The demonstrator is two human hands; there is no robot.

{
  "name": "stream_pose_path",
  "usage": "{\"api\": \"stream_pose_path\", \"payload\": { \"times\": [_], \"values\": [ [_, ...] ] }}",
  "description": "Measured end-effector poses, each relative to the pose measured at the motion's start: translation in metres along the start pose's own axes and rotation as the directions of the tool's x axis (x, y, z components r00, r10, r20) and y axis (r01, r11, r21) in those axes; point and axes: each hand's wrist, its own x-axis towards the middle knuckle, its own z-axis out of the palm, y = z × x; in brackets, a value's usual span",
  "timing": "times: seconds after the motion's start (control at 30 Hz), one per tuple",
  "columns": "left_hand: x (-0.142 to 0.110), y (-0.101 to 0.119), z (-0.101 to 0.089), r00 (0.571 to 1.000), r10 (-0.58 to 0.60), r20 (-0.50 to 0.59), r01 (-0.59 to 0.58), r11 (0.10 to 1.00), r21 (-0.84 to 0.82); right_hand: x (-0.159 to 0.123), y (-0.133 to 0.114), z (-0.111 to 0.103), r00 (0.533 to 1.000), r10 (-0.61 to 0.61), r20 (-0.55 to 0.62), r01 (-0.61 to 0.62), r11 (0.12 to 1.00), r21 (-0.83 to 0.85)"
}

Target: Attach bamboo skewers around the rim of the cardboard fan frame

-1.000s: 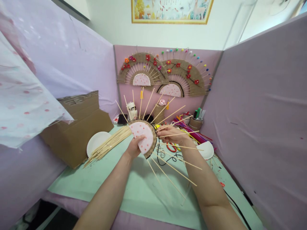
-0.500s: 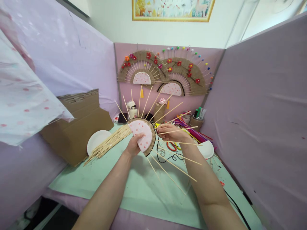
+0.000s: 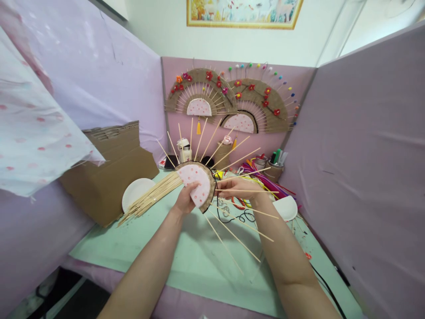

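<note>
A half-round fan base (image 3: 197, 184), covered in white cloth with pink dots and rimmed in brown twine, is held up above the table. Thin bamboo sticks (image 3: 244, 190) spread outward from its curved edge. My left hand (image 3: 186, 201) grips the straight lower side, thumb on the cloth and fingers behind. At the right rim, my right hand (image 3: 236, 188) has its fingers pinched together on a black cord (image 3: 218, 201) among the sticks. The cord runs along the rim, then trails in loops over the table. My right fingertips are partly hidden behind the sticks.
A bundle of bamboo sticks (image 3: 152, 195) lies left over a white plate (image 3: 133, 192), near folded cardboard (image 3: 113, 177). Two finished fans (image 3: 202, 79) hang on the back panel. A half plate (image 3: 286, 208), pipe cleaners (image 3: 265, 177) and a pen holder (image 3: 274, 169) are right.
My right hand has shifted slightly down along the rim with the cord. The fan base and its sticks have tilted a little; my left hand keeps its grip.
</note>
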Motion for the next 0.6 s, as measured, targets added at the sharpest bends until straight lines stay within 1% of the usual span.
{"api": "stream_pose_path", "payload": {
  "times": [0.1, 0.23, 0.4, 0.6],
  "values": [
    [0.001, 0.0, -0.001, 1.0, 0.013, -0.023, -0.013, 1.0, -0.014, -0.001, 0.0, 0.0, 1.0, -0.015, 0.018, 0.015, 0.999, -0.029],
    [0.002, -0.001, -0.002, 1.0, 0.019, -0.008, -0.019, 1.0, 0.001, 0.002, -0.001, 0.001, 1.0, -0.011, -0.022, 0.009, 0.998, -0.056],
    [0.002, -0.001, -0.002, 0.999, 0.037, -0.003, -0.037, 0.999, -0.002, 0.009, 0.0, 0.006, 0.998, -0.003, -0.064, 0.002, 1.0, -0.01],
    [0.002, 0.001, -0.001, 0.999, 0.027, 0.018, -0.027, 1.0, -0.009, 0.014, 0.008, 0.008, 0.999, -0.018, -0.034, 0.018, 1.0, 0.003]
  ]
}}
